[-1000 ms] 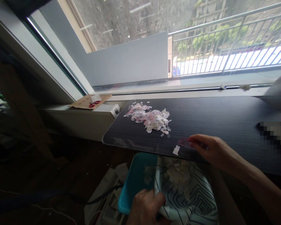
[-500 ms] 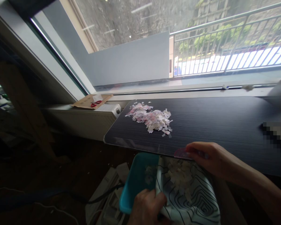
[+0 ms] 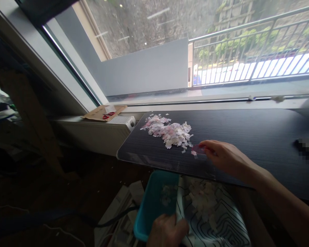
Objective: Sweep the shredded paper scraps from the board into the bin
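My right hand [image 3: 217, 152] is over the dark tabletop [image 3: 237, 133], its fingers closed on a thin, see-through pinkish piece of plastic [image 3: 198, 149]. That piece's tip touches or nearly touches a few loose scraps beside a pile of small white and pink paper scraps [image 3: 176, 133]. Below the table edge, my left hand [image 3: 167, 229] grips the edge of a pale cloth with black wavy lines [image 3: 226, 219]. More paper scraps [image 3: 203, 199] lie on the cloth. A turquoise bin [image 3: 144, 214], with some scraps inside, stands right beside my left hand.
Red-handled scissors [image 3: 108, 116] lie on brown cardboard [image 3: 92, 115] over a white radiator [image 3: 98, 132] at the left. A window with a railing [image 3: 257, 51] outside is behind the table. A cable [image 3: 64, 231] runs across the dark floor.
My right hand has moved from the table's front edge up and inward to the near side of the pile, still holding the plastic piece. My left hand keeps its grip on the cloth.
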Demonstrator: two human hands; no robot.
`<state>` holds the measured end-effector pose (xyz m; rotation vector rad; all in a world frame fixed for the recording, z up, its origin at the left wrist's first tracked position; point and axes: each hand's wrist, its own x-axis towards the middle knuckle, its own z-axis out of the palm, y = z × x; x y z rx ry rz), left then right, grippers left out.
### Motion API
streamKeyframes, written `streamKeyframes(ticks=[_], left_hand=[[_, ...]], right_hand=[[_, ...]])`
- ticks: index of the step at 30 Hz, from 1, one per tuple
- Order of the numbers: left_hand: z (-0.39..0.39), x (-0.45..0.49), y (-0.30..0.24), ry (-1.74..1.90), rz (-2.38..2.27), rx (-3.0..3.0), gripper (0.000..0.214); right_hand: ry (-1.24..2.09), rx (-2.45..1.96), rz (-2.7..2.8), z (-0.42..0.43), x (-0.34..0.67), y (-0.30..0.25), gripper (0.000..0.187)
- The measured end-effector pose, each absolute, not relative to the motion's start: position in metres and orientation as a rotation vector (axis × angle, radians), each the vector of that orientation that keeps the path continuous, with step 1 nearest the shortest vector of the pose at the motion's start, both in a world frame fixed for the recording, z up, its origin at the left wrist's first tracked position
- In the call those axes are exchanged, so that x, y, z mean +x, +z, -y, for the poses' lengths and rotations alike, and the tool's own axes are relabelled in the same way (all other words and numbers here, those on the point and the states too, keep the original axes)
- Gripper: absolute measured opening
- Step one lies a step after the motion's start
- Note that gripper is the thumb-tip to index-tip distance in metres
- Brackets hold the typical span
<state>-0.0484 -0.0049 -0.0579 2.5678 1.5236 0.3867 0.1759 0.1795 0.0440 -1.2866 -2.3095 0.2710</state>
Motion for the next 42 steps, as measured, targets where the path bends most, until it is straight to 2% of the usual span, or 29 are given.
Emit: streamKeyframes(ticks=[3, 12, 21, 32, 42], left_hand=[[0.002, -0.046, -0.060, 0.407, -1.481, 2.570, 0.017], [0.003, -0.049, -0.061, 0.305, -1.516, 2.581, 0.012], [-0.003, -0.040, -0.066, 0.355, -1.525, 2.608, 0.032], [0.004, -0.035, -0.058, 0.285, -1.677, 2.448, 0.021], [0.002, -0.029, -0.037, 0.270, -1.677, 2.402, 0.016]], right_hand=[[0.252, -1.278, 2.298, -0.179, 0.179, 0.046, 0.031], [0.366, -1.248, 2.343, -0.189, 0.162, 0.046, 0.031], [0.456, -1.376, 2.001, -0.177, 0.192, 0.018, 0.033], [0.616, -1.300, 1.531, -0.174, 0.179, -0.006, 0.044], [0.555, -1.325, 1.548, -0.176, 0.178, -0.003, 0.039]])
